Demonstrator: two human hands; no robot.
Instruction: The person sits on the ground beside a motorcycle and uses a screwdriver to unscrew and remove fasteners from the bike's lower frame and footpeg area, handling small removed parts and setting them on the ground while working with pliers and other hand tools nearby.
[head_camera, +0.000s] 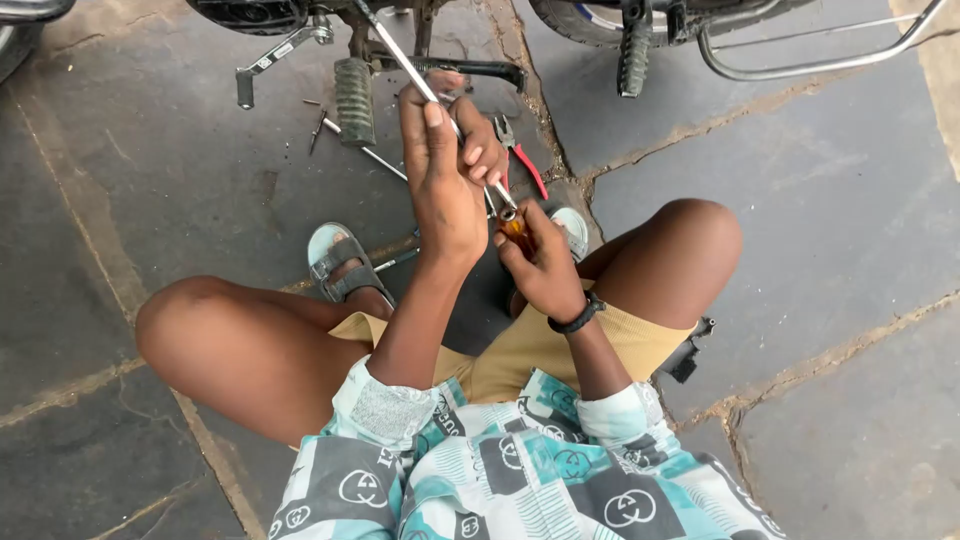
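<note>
We've got the long metal rod (420, 75) at centre frame, left hand (445, 175) clenched round it, right hand (540, 265) pinching the amber-handled screwdriver (512, 225) at its lower end, red pliers (522, 160) at one o'clock — a slip there could jab our palm.

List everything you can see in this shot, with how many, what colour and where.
Screwdriver: one, long silver shaft with amber handle, held in both hands at centre.
Pliers: one, red handles, on the ground behind the hands.
Motorcycle footpegs: two, ribbed dark rubber, top centre.
Kick lever: one, silver, top left.
Loose bolts: a few, dark metal, on the ground by the left footpeg.
Stone paving: grey slabs, all around.
Sandals: two, grey, on the feet.
Wristband: one, black, right wrist.
Left hand: grips the shaft.
Right hand: holds the handle.
</note>
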